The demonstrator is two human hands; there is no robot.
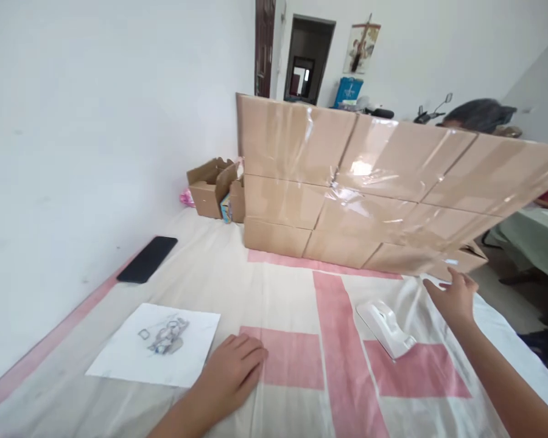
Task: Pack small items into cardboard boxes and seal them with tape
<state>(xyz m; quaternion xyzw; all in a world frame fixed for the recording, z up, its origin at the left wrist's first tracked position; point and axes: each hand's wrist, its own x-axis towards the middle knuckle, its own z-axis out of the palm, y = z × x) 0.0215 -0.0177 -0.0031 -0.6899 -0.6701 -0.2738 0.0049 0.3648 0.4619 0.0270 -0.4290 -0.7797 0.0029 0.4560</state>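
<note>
My left hand point(235, 370) lies palm down on the pink and white cloth point(292, 359), its fingers a little bent and nothing seen under them. Just left of it is a white sheet of paper point(119, 359) bearing a pencil drawing point(167, 334). My right hand point(454, 296) reaches forward at the right, thumb and fingers apart, close to the lower right corner of a taped cardboard panel point(283, 201). Whether its fingertips touch the cardboard I cannot tell. Between my hands, nearer the right, sits a white tape dispenser point(388, 331).
The cardboard stands upright across the far side. A black phone point(147, 260) lies by the left wall. Small open cardboard boxes point(207, 198) stand behind it. Past the panel a person's dark-haired head point(477, 115) shows, with a blue box point(348, 91) farther back.
</note>
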